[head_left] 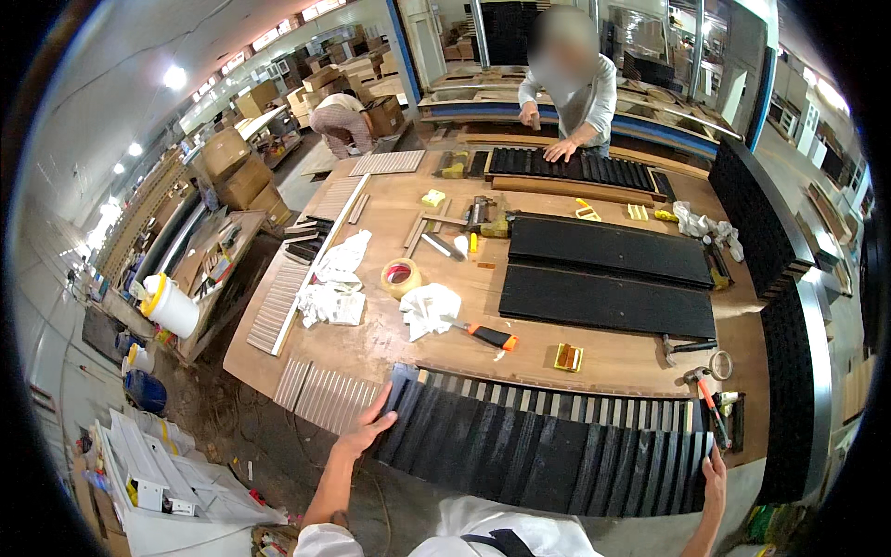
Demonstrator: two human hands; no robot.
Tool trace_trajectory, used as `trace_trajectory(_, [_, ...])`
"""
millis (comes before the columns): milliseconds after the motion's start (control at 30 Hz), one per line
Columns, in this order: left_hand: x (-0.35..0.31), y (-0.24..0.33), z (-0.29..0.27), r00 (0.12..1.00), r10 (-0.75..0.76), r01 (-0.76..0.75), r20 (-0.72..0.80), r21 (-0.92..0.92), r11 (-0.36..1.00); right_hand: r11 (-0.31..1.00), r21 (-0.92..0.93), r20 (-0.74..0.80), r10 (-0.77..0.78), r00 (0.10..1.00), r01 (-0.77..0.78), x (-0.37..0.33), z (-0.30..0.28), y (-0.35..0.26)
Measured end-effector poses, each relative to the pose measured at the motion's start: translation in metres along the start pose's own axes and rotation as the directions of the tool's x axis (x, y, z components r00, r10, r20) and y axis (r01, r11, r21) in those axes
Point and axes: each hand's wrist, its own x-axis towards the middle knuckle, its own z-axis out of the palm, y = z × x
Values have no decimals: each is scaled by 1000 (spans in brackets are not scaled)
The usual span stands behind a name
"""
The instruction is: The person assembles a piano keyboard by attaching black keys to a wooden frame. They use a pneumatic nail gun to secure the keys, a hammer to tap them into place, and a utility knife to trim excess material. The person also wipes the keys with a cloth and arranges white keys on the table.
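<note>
A long black slatted panel (pixel 538 455) spans the near edge of the table, tilted toward me. My left hand (pixel 369 425) grips its left end, fingers at the edge. At the opposite end my right hand (pixel 714 478) is closed on the panel's edge. Behind its upper side runs a row of pale wooden slats (pixel 548 401) with dark gaps. Just beyond lie a scraper with an orange and black handle (pixel 487 336), a white cloth (pixel 430 311) and a small yellow box (pixel 569 357). A hammer (pixel 707 399) with an orange handle rests near the panel's right end.
Two black boards (pixel 608 302) lie mid-table. A tape roll (pixel 401 277), nail gun (pixel 483 215) and crumpled cloths (pixel 339 278) are scattered left of them. Across the table a co-worker (pixel 575 97) bends over another black slatted panel (pixel 575 169). Black panels (pixel 756 218) stand along the right edge.
</note>
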Motion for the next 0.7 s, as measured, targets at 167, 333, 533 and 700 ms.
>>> trace_trajectory(167, [13, 7, -3, 995, -97, 97, -1, 49, 994, 979, -29, -130, 198, 971, -204, -65, 7, -5])
trace_trajectory(333, [28, -11, 3, 992, -68, 73, 105, -47, 996, 964, 144, -121, 243, 962, -225, -159, 36, -29])
trace_trajectory(533, [33, 12, 29, 990, -23, 35, 136, -81, 996, 943, 285, -248, 246, 937, -172, -208, 21, -13])
trace_trajectory(700, [16, 22, 62, 978, 69, -41, 196, -141, 989, 960, 205, -311, 248, 917, -190, -236, -12, 21])
